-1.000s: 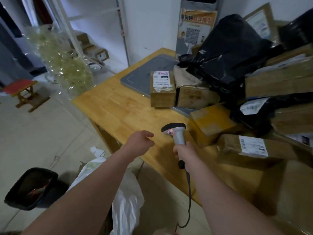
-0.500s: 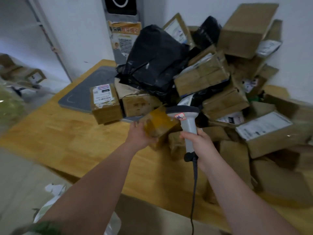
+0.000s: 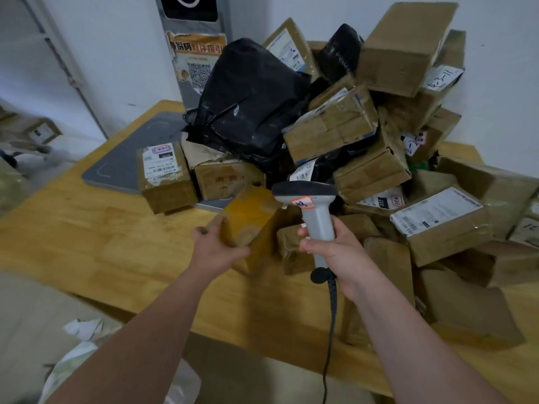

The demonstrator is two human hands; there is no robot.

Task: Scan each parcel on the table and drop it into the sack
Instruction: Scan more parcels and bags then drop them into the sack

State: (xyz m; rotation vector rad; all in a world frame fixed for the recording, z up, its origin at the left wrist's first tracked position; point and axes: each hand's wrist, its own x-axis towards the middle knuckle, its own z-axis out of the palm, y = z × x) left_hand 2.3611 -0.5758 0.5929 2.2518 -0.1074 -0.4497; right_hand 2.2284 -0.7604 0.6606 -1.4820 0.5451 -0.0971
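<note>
Yellow-taped parcel point(image 3: 250, 217) gripped by left hand point(image 3: 215, 252), right hand point(image 3: 335, 252) clutching scanner point(image 3: 315, 211)

Small yellow-brown taped cardboard parcel point(image 3: 248, 217) is tilted at the front of the heap, with the left hand point(image 3: 215, 246) gripping its near end. The grey handheld scanner with a black head point(image 3: 316, 217) is upright in the right hand point(image 3: 335, 249), just right of that parcel, cord hanging down. The other brown cardboard parcels point(image 3: 437, 223) and a big black plastic mailer bag point(image 3: 250, 106) are piled messily on the wooden desk point(image 3: 87, 228). The crumpled white sack point(image 3: 70, 365) is down on the floor, lower left.
</note>
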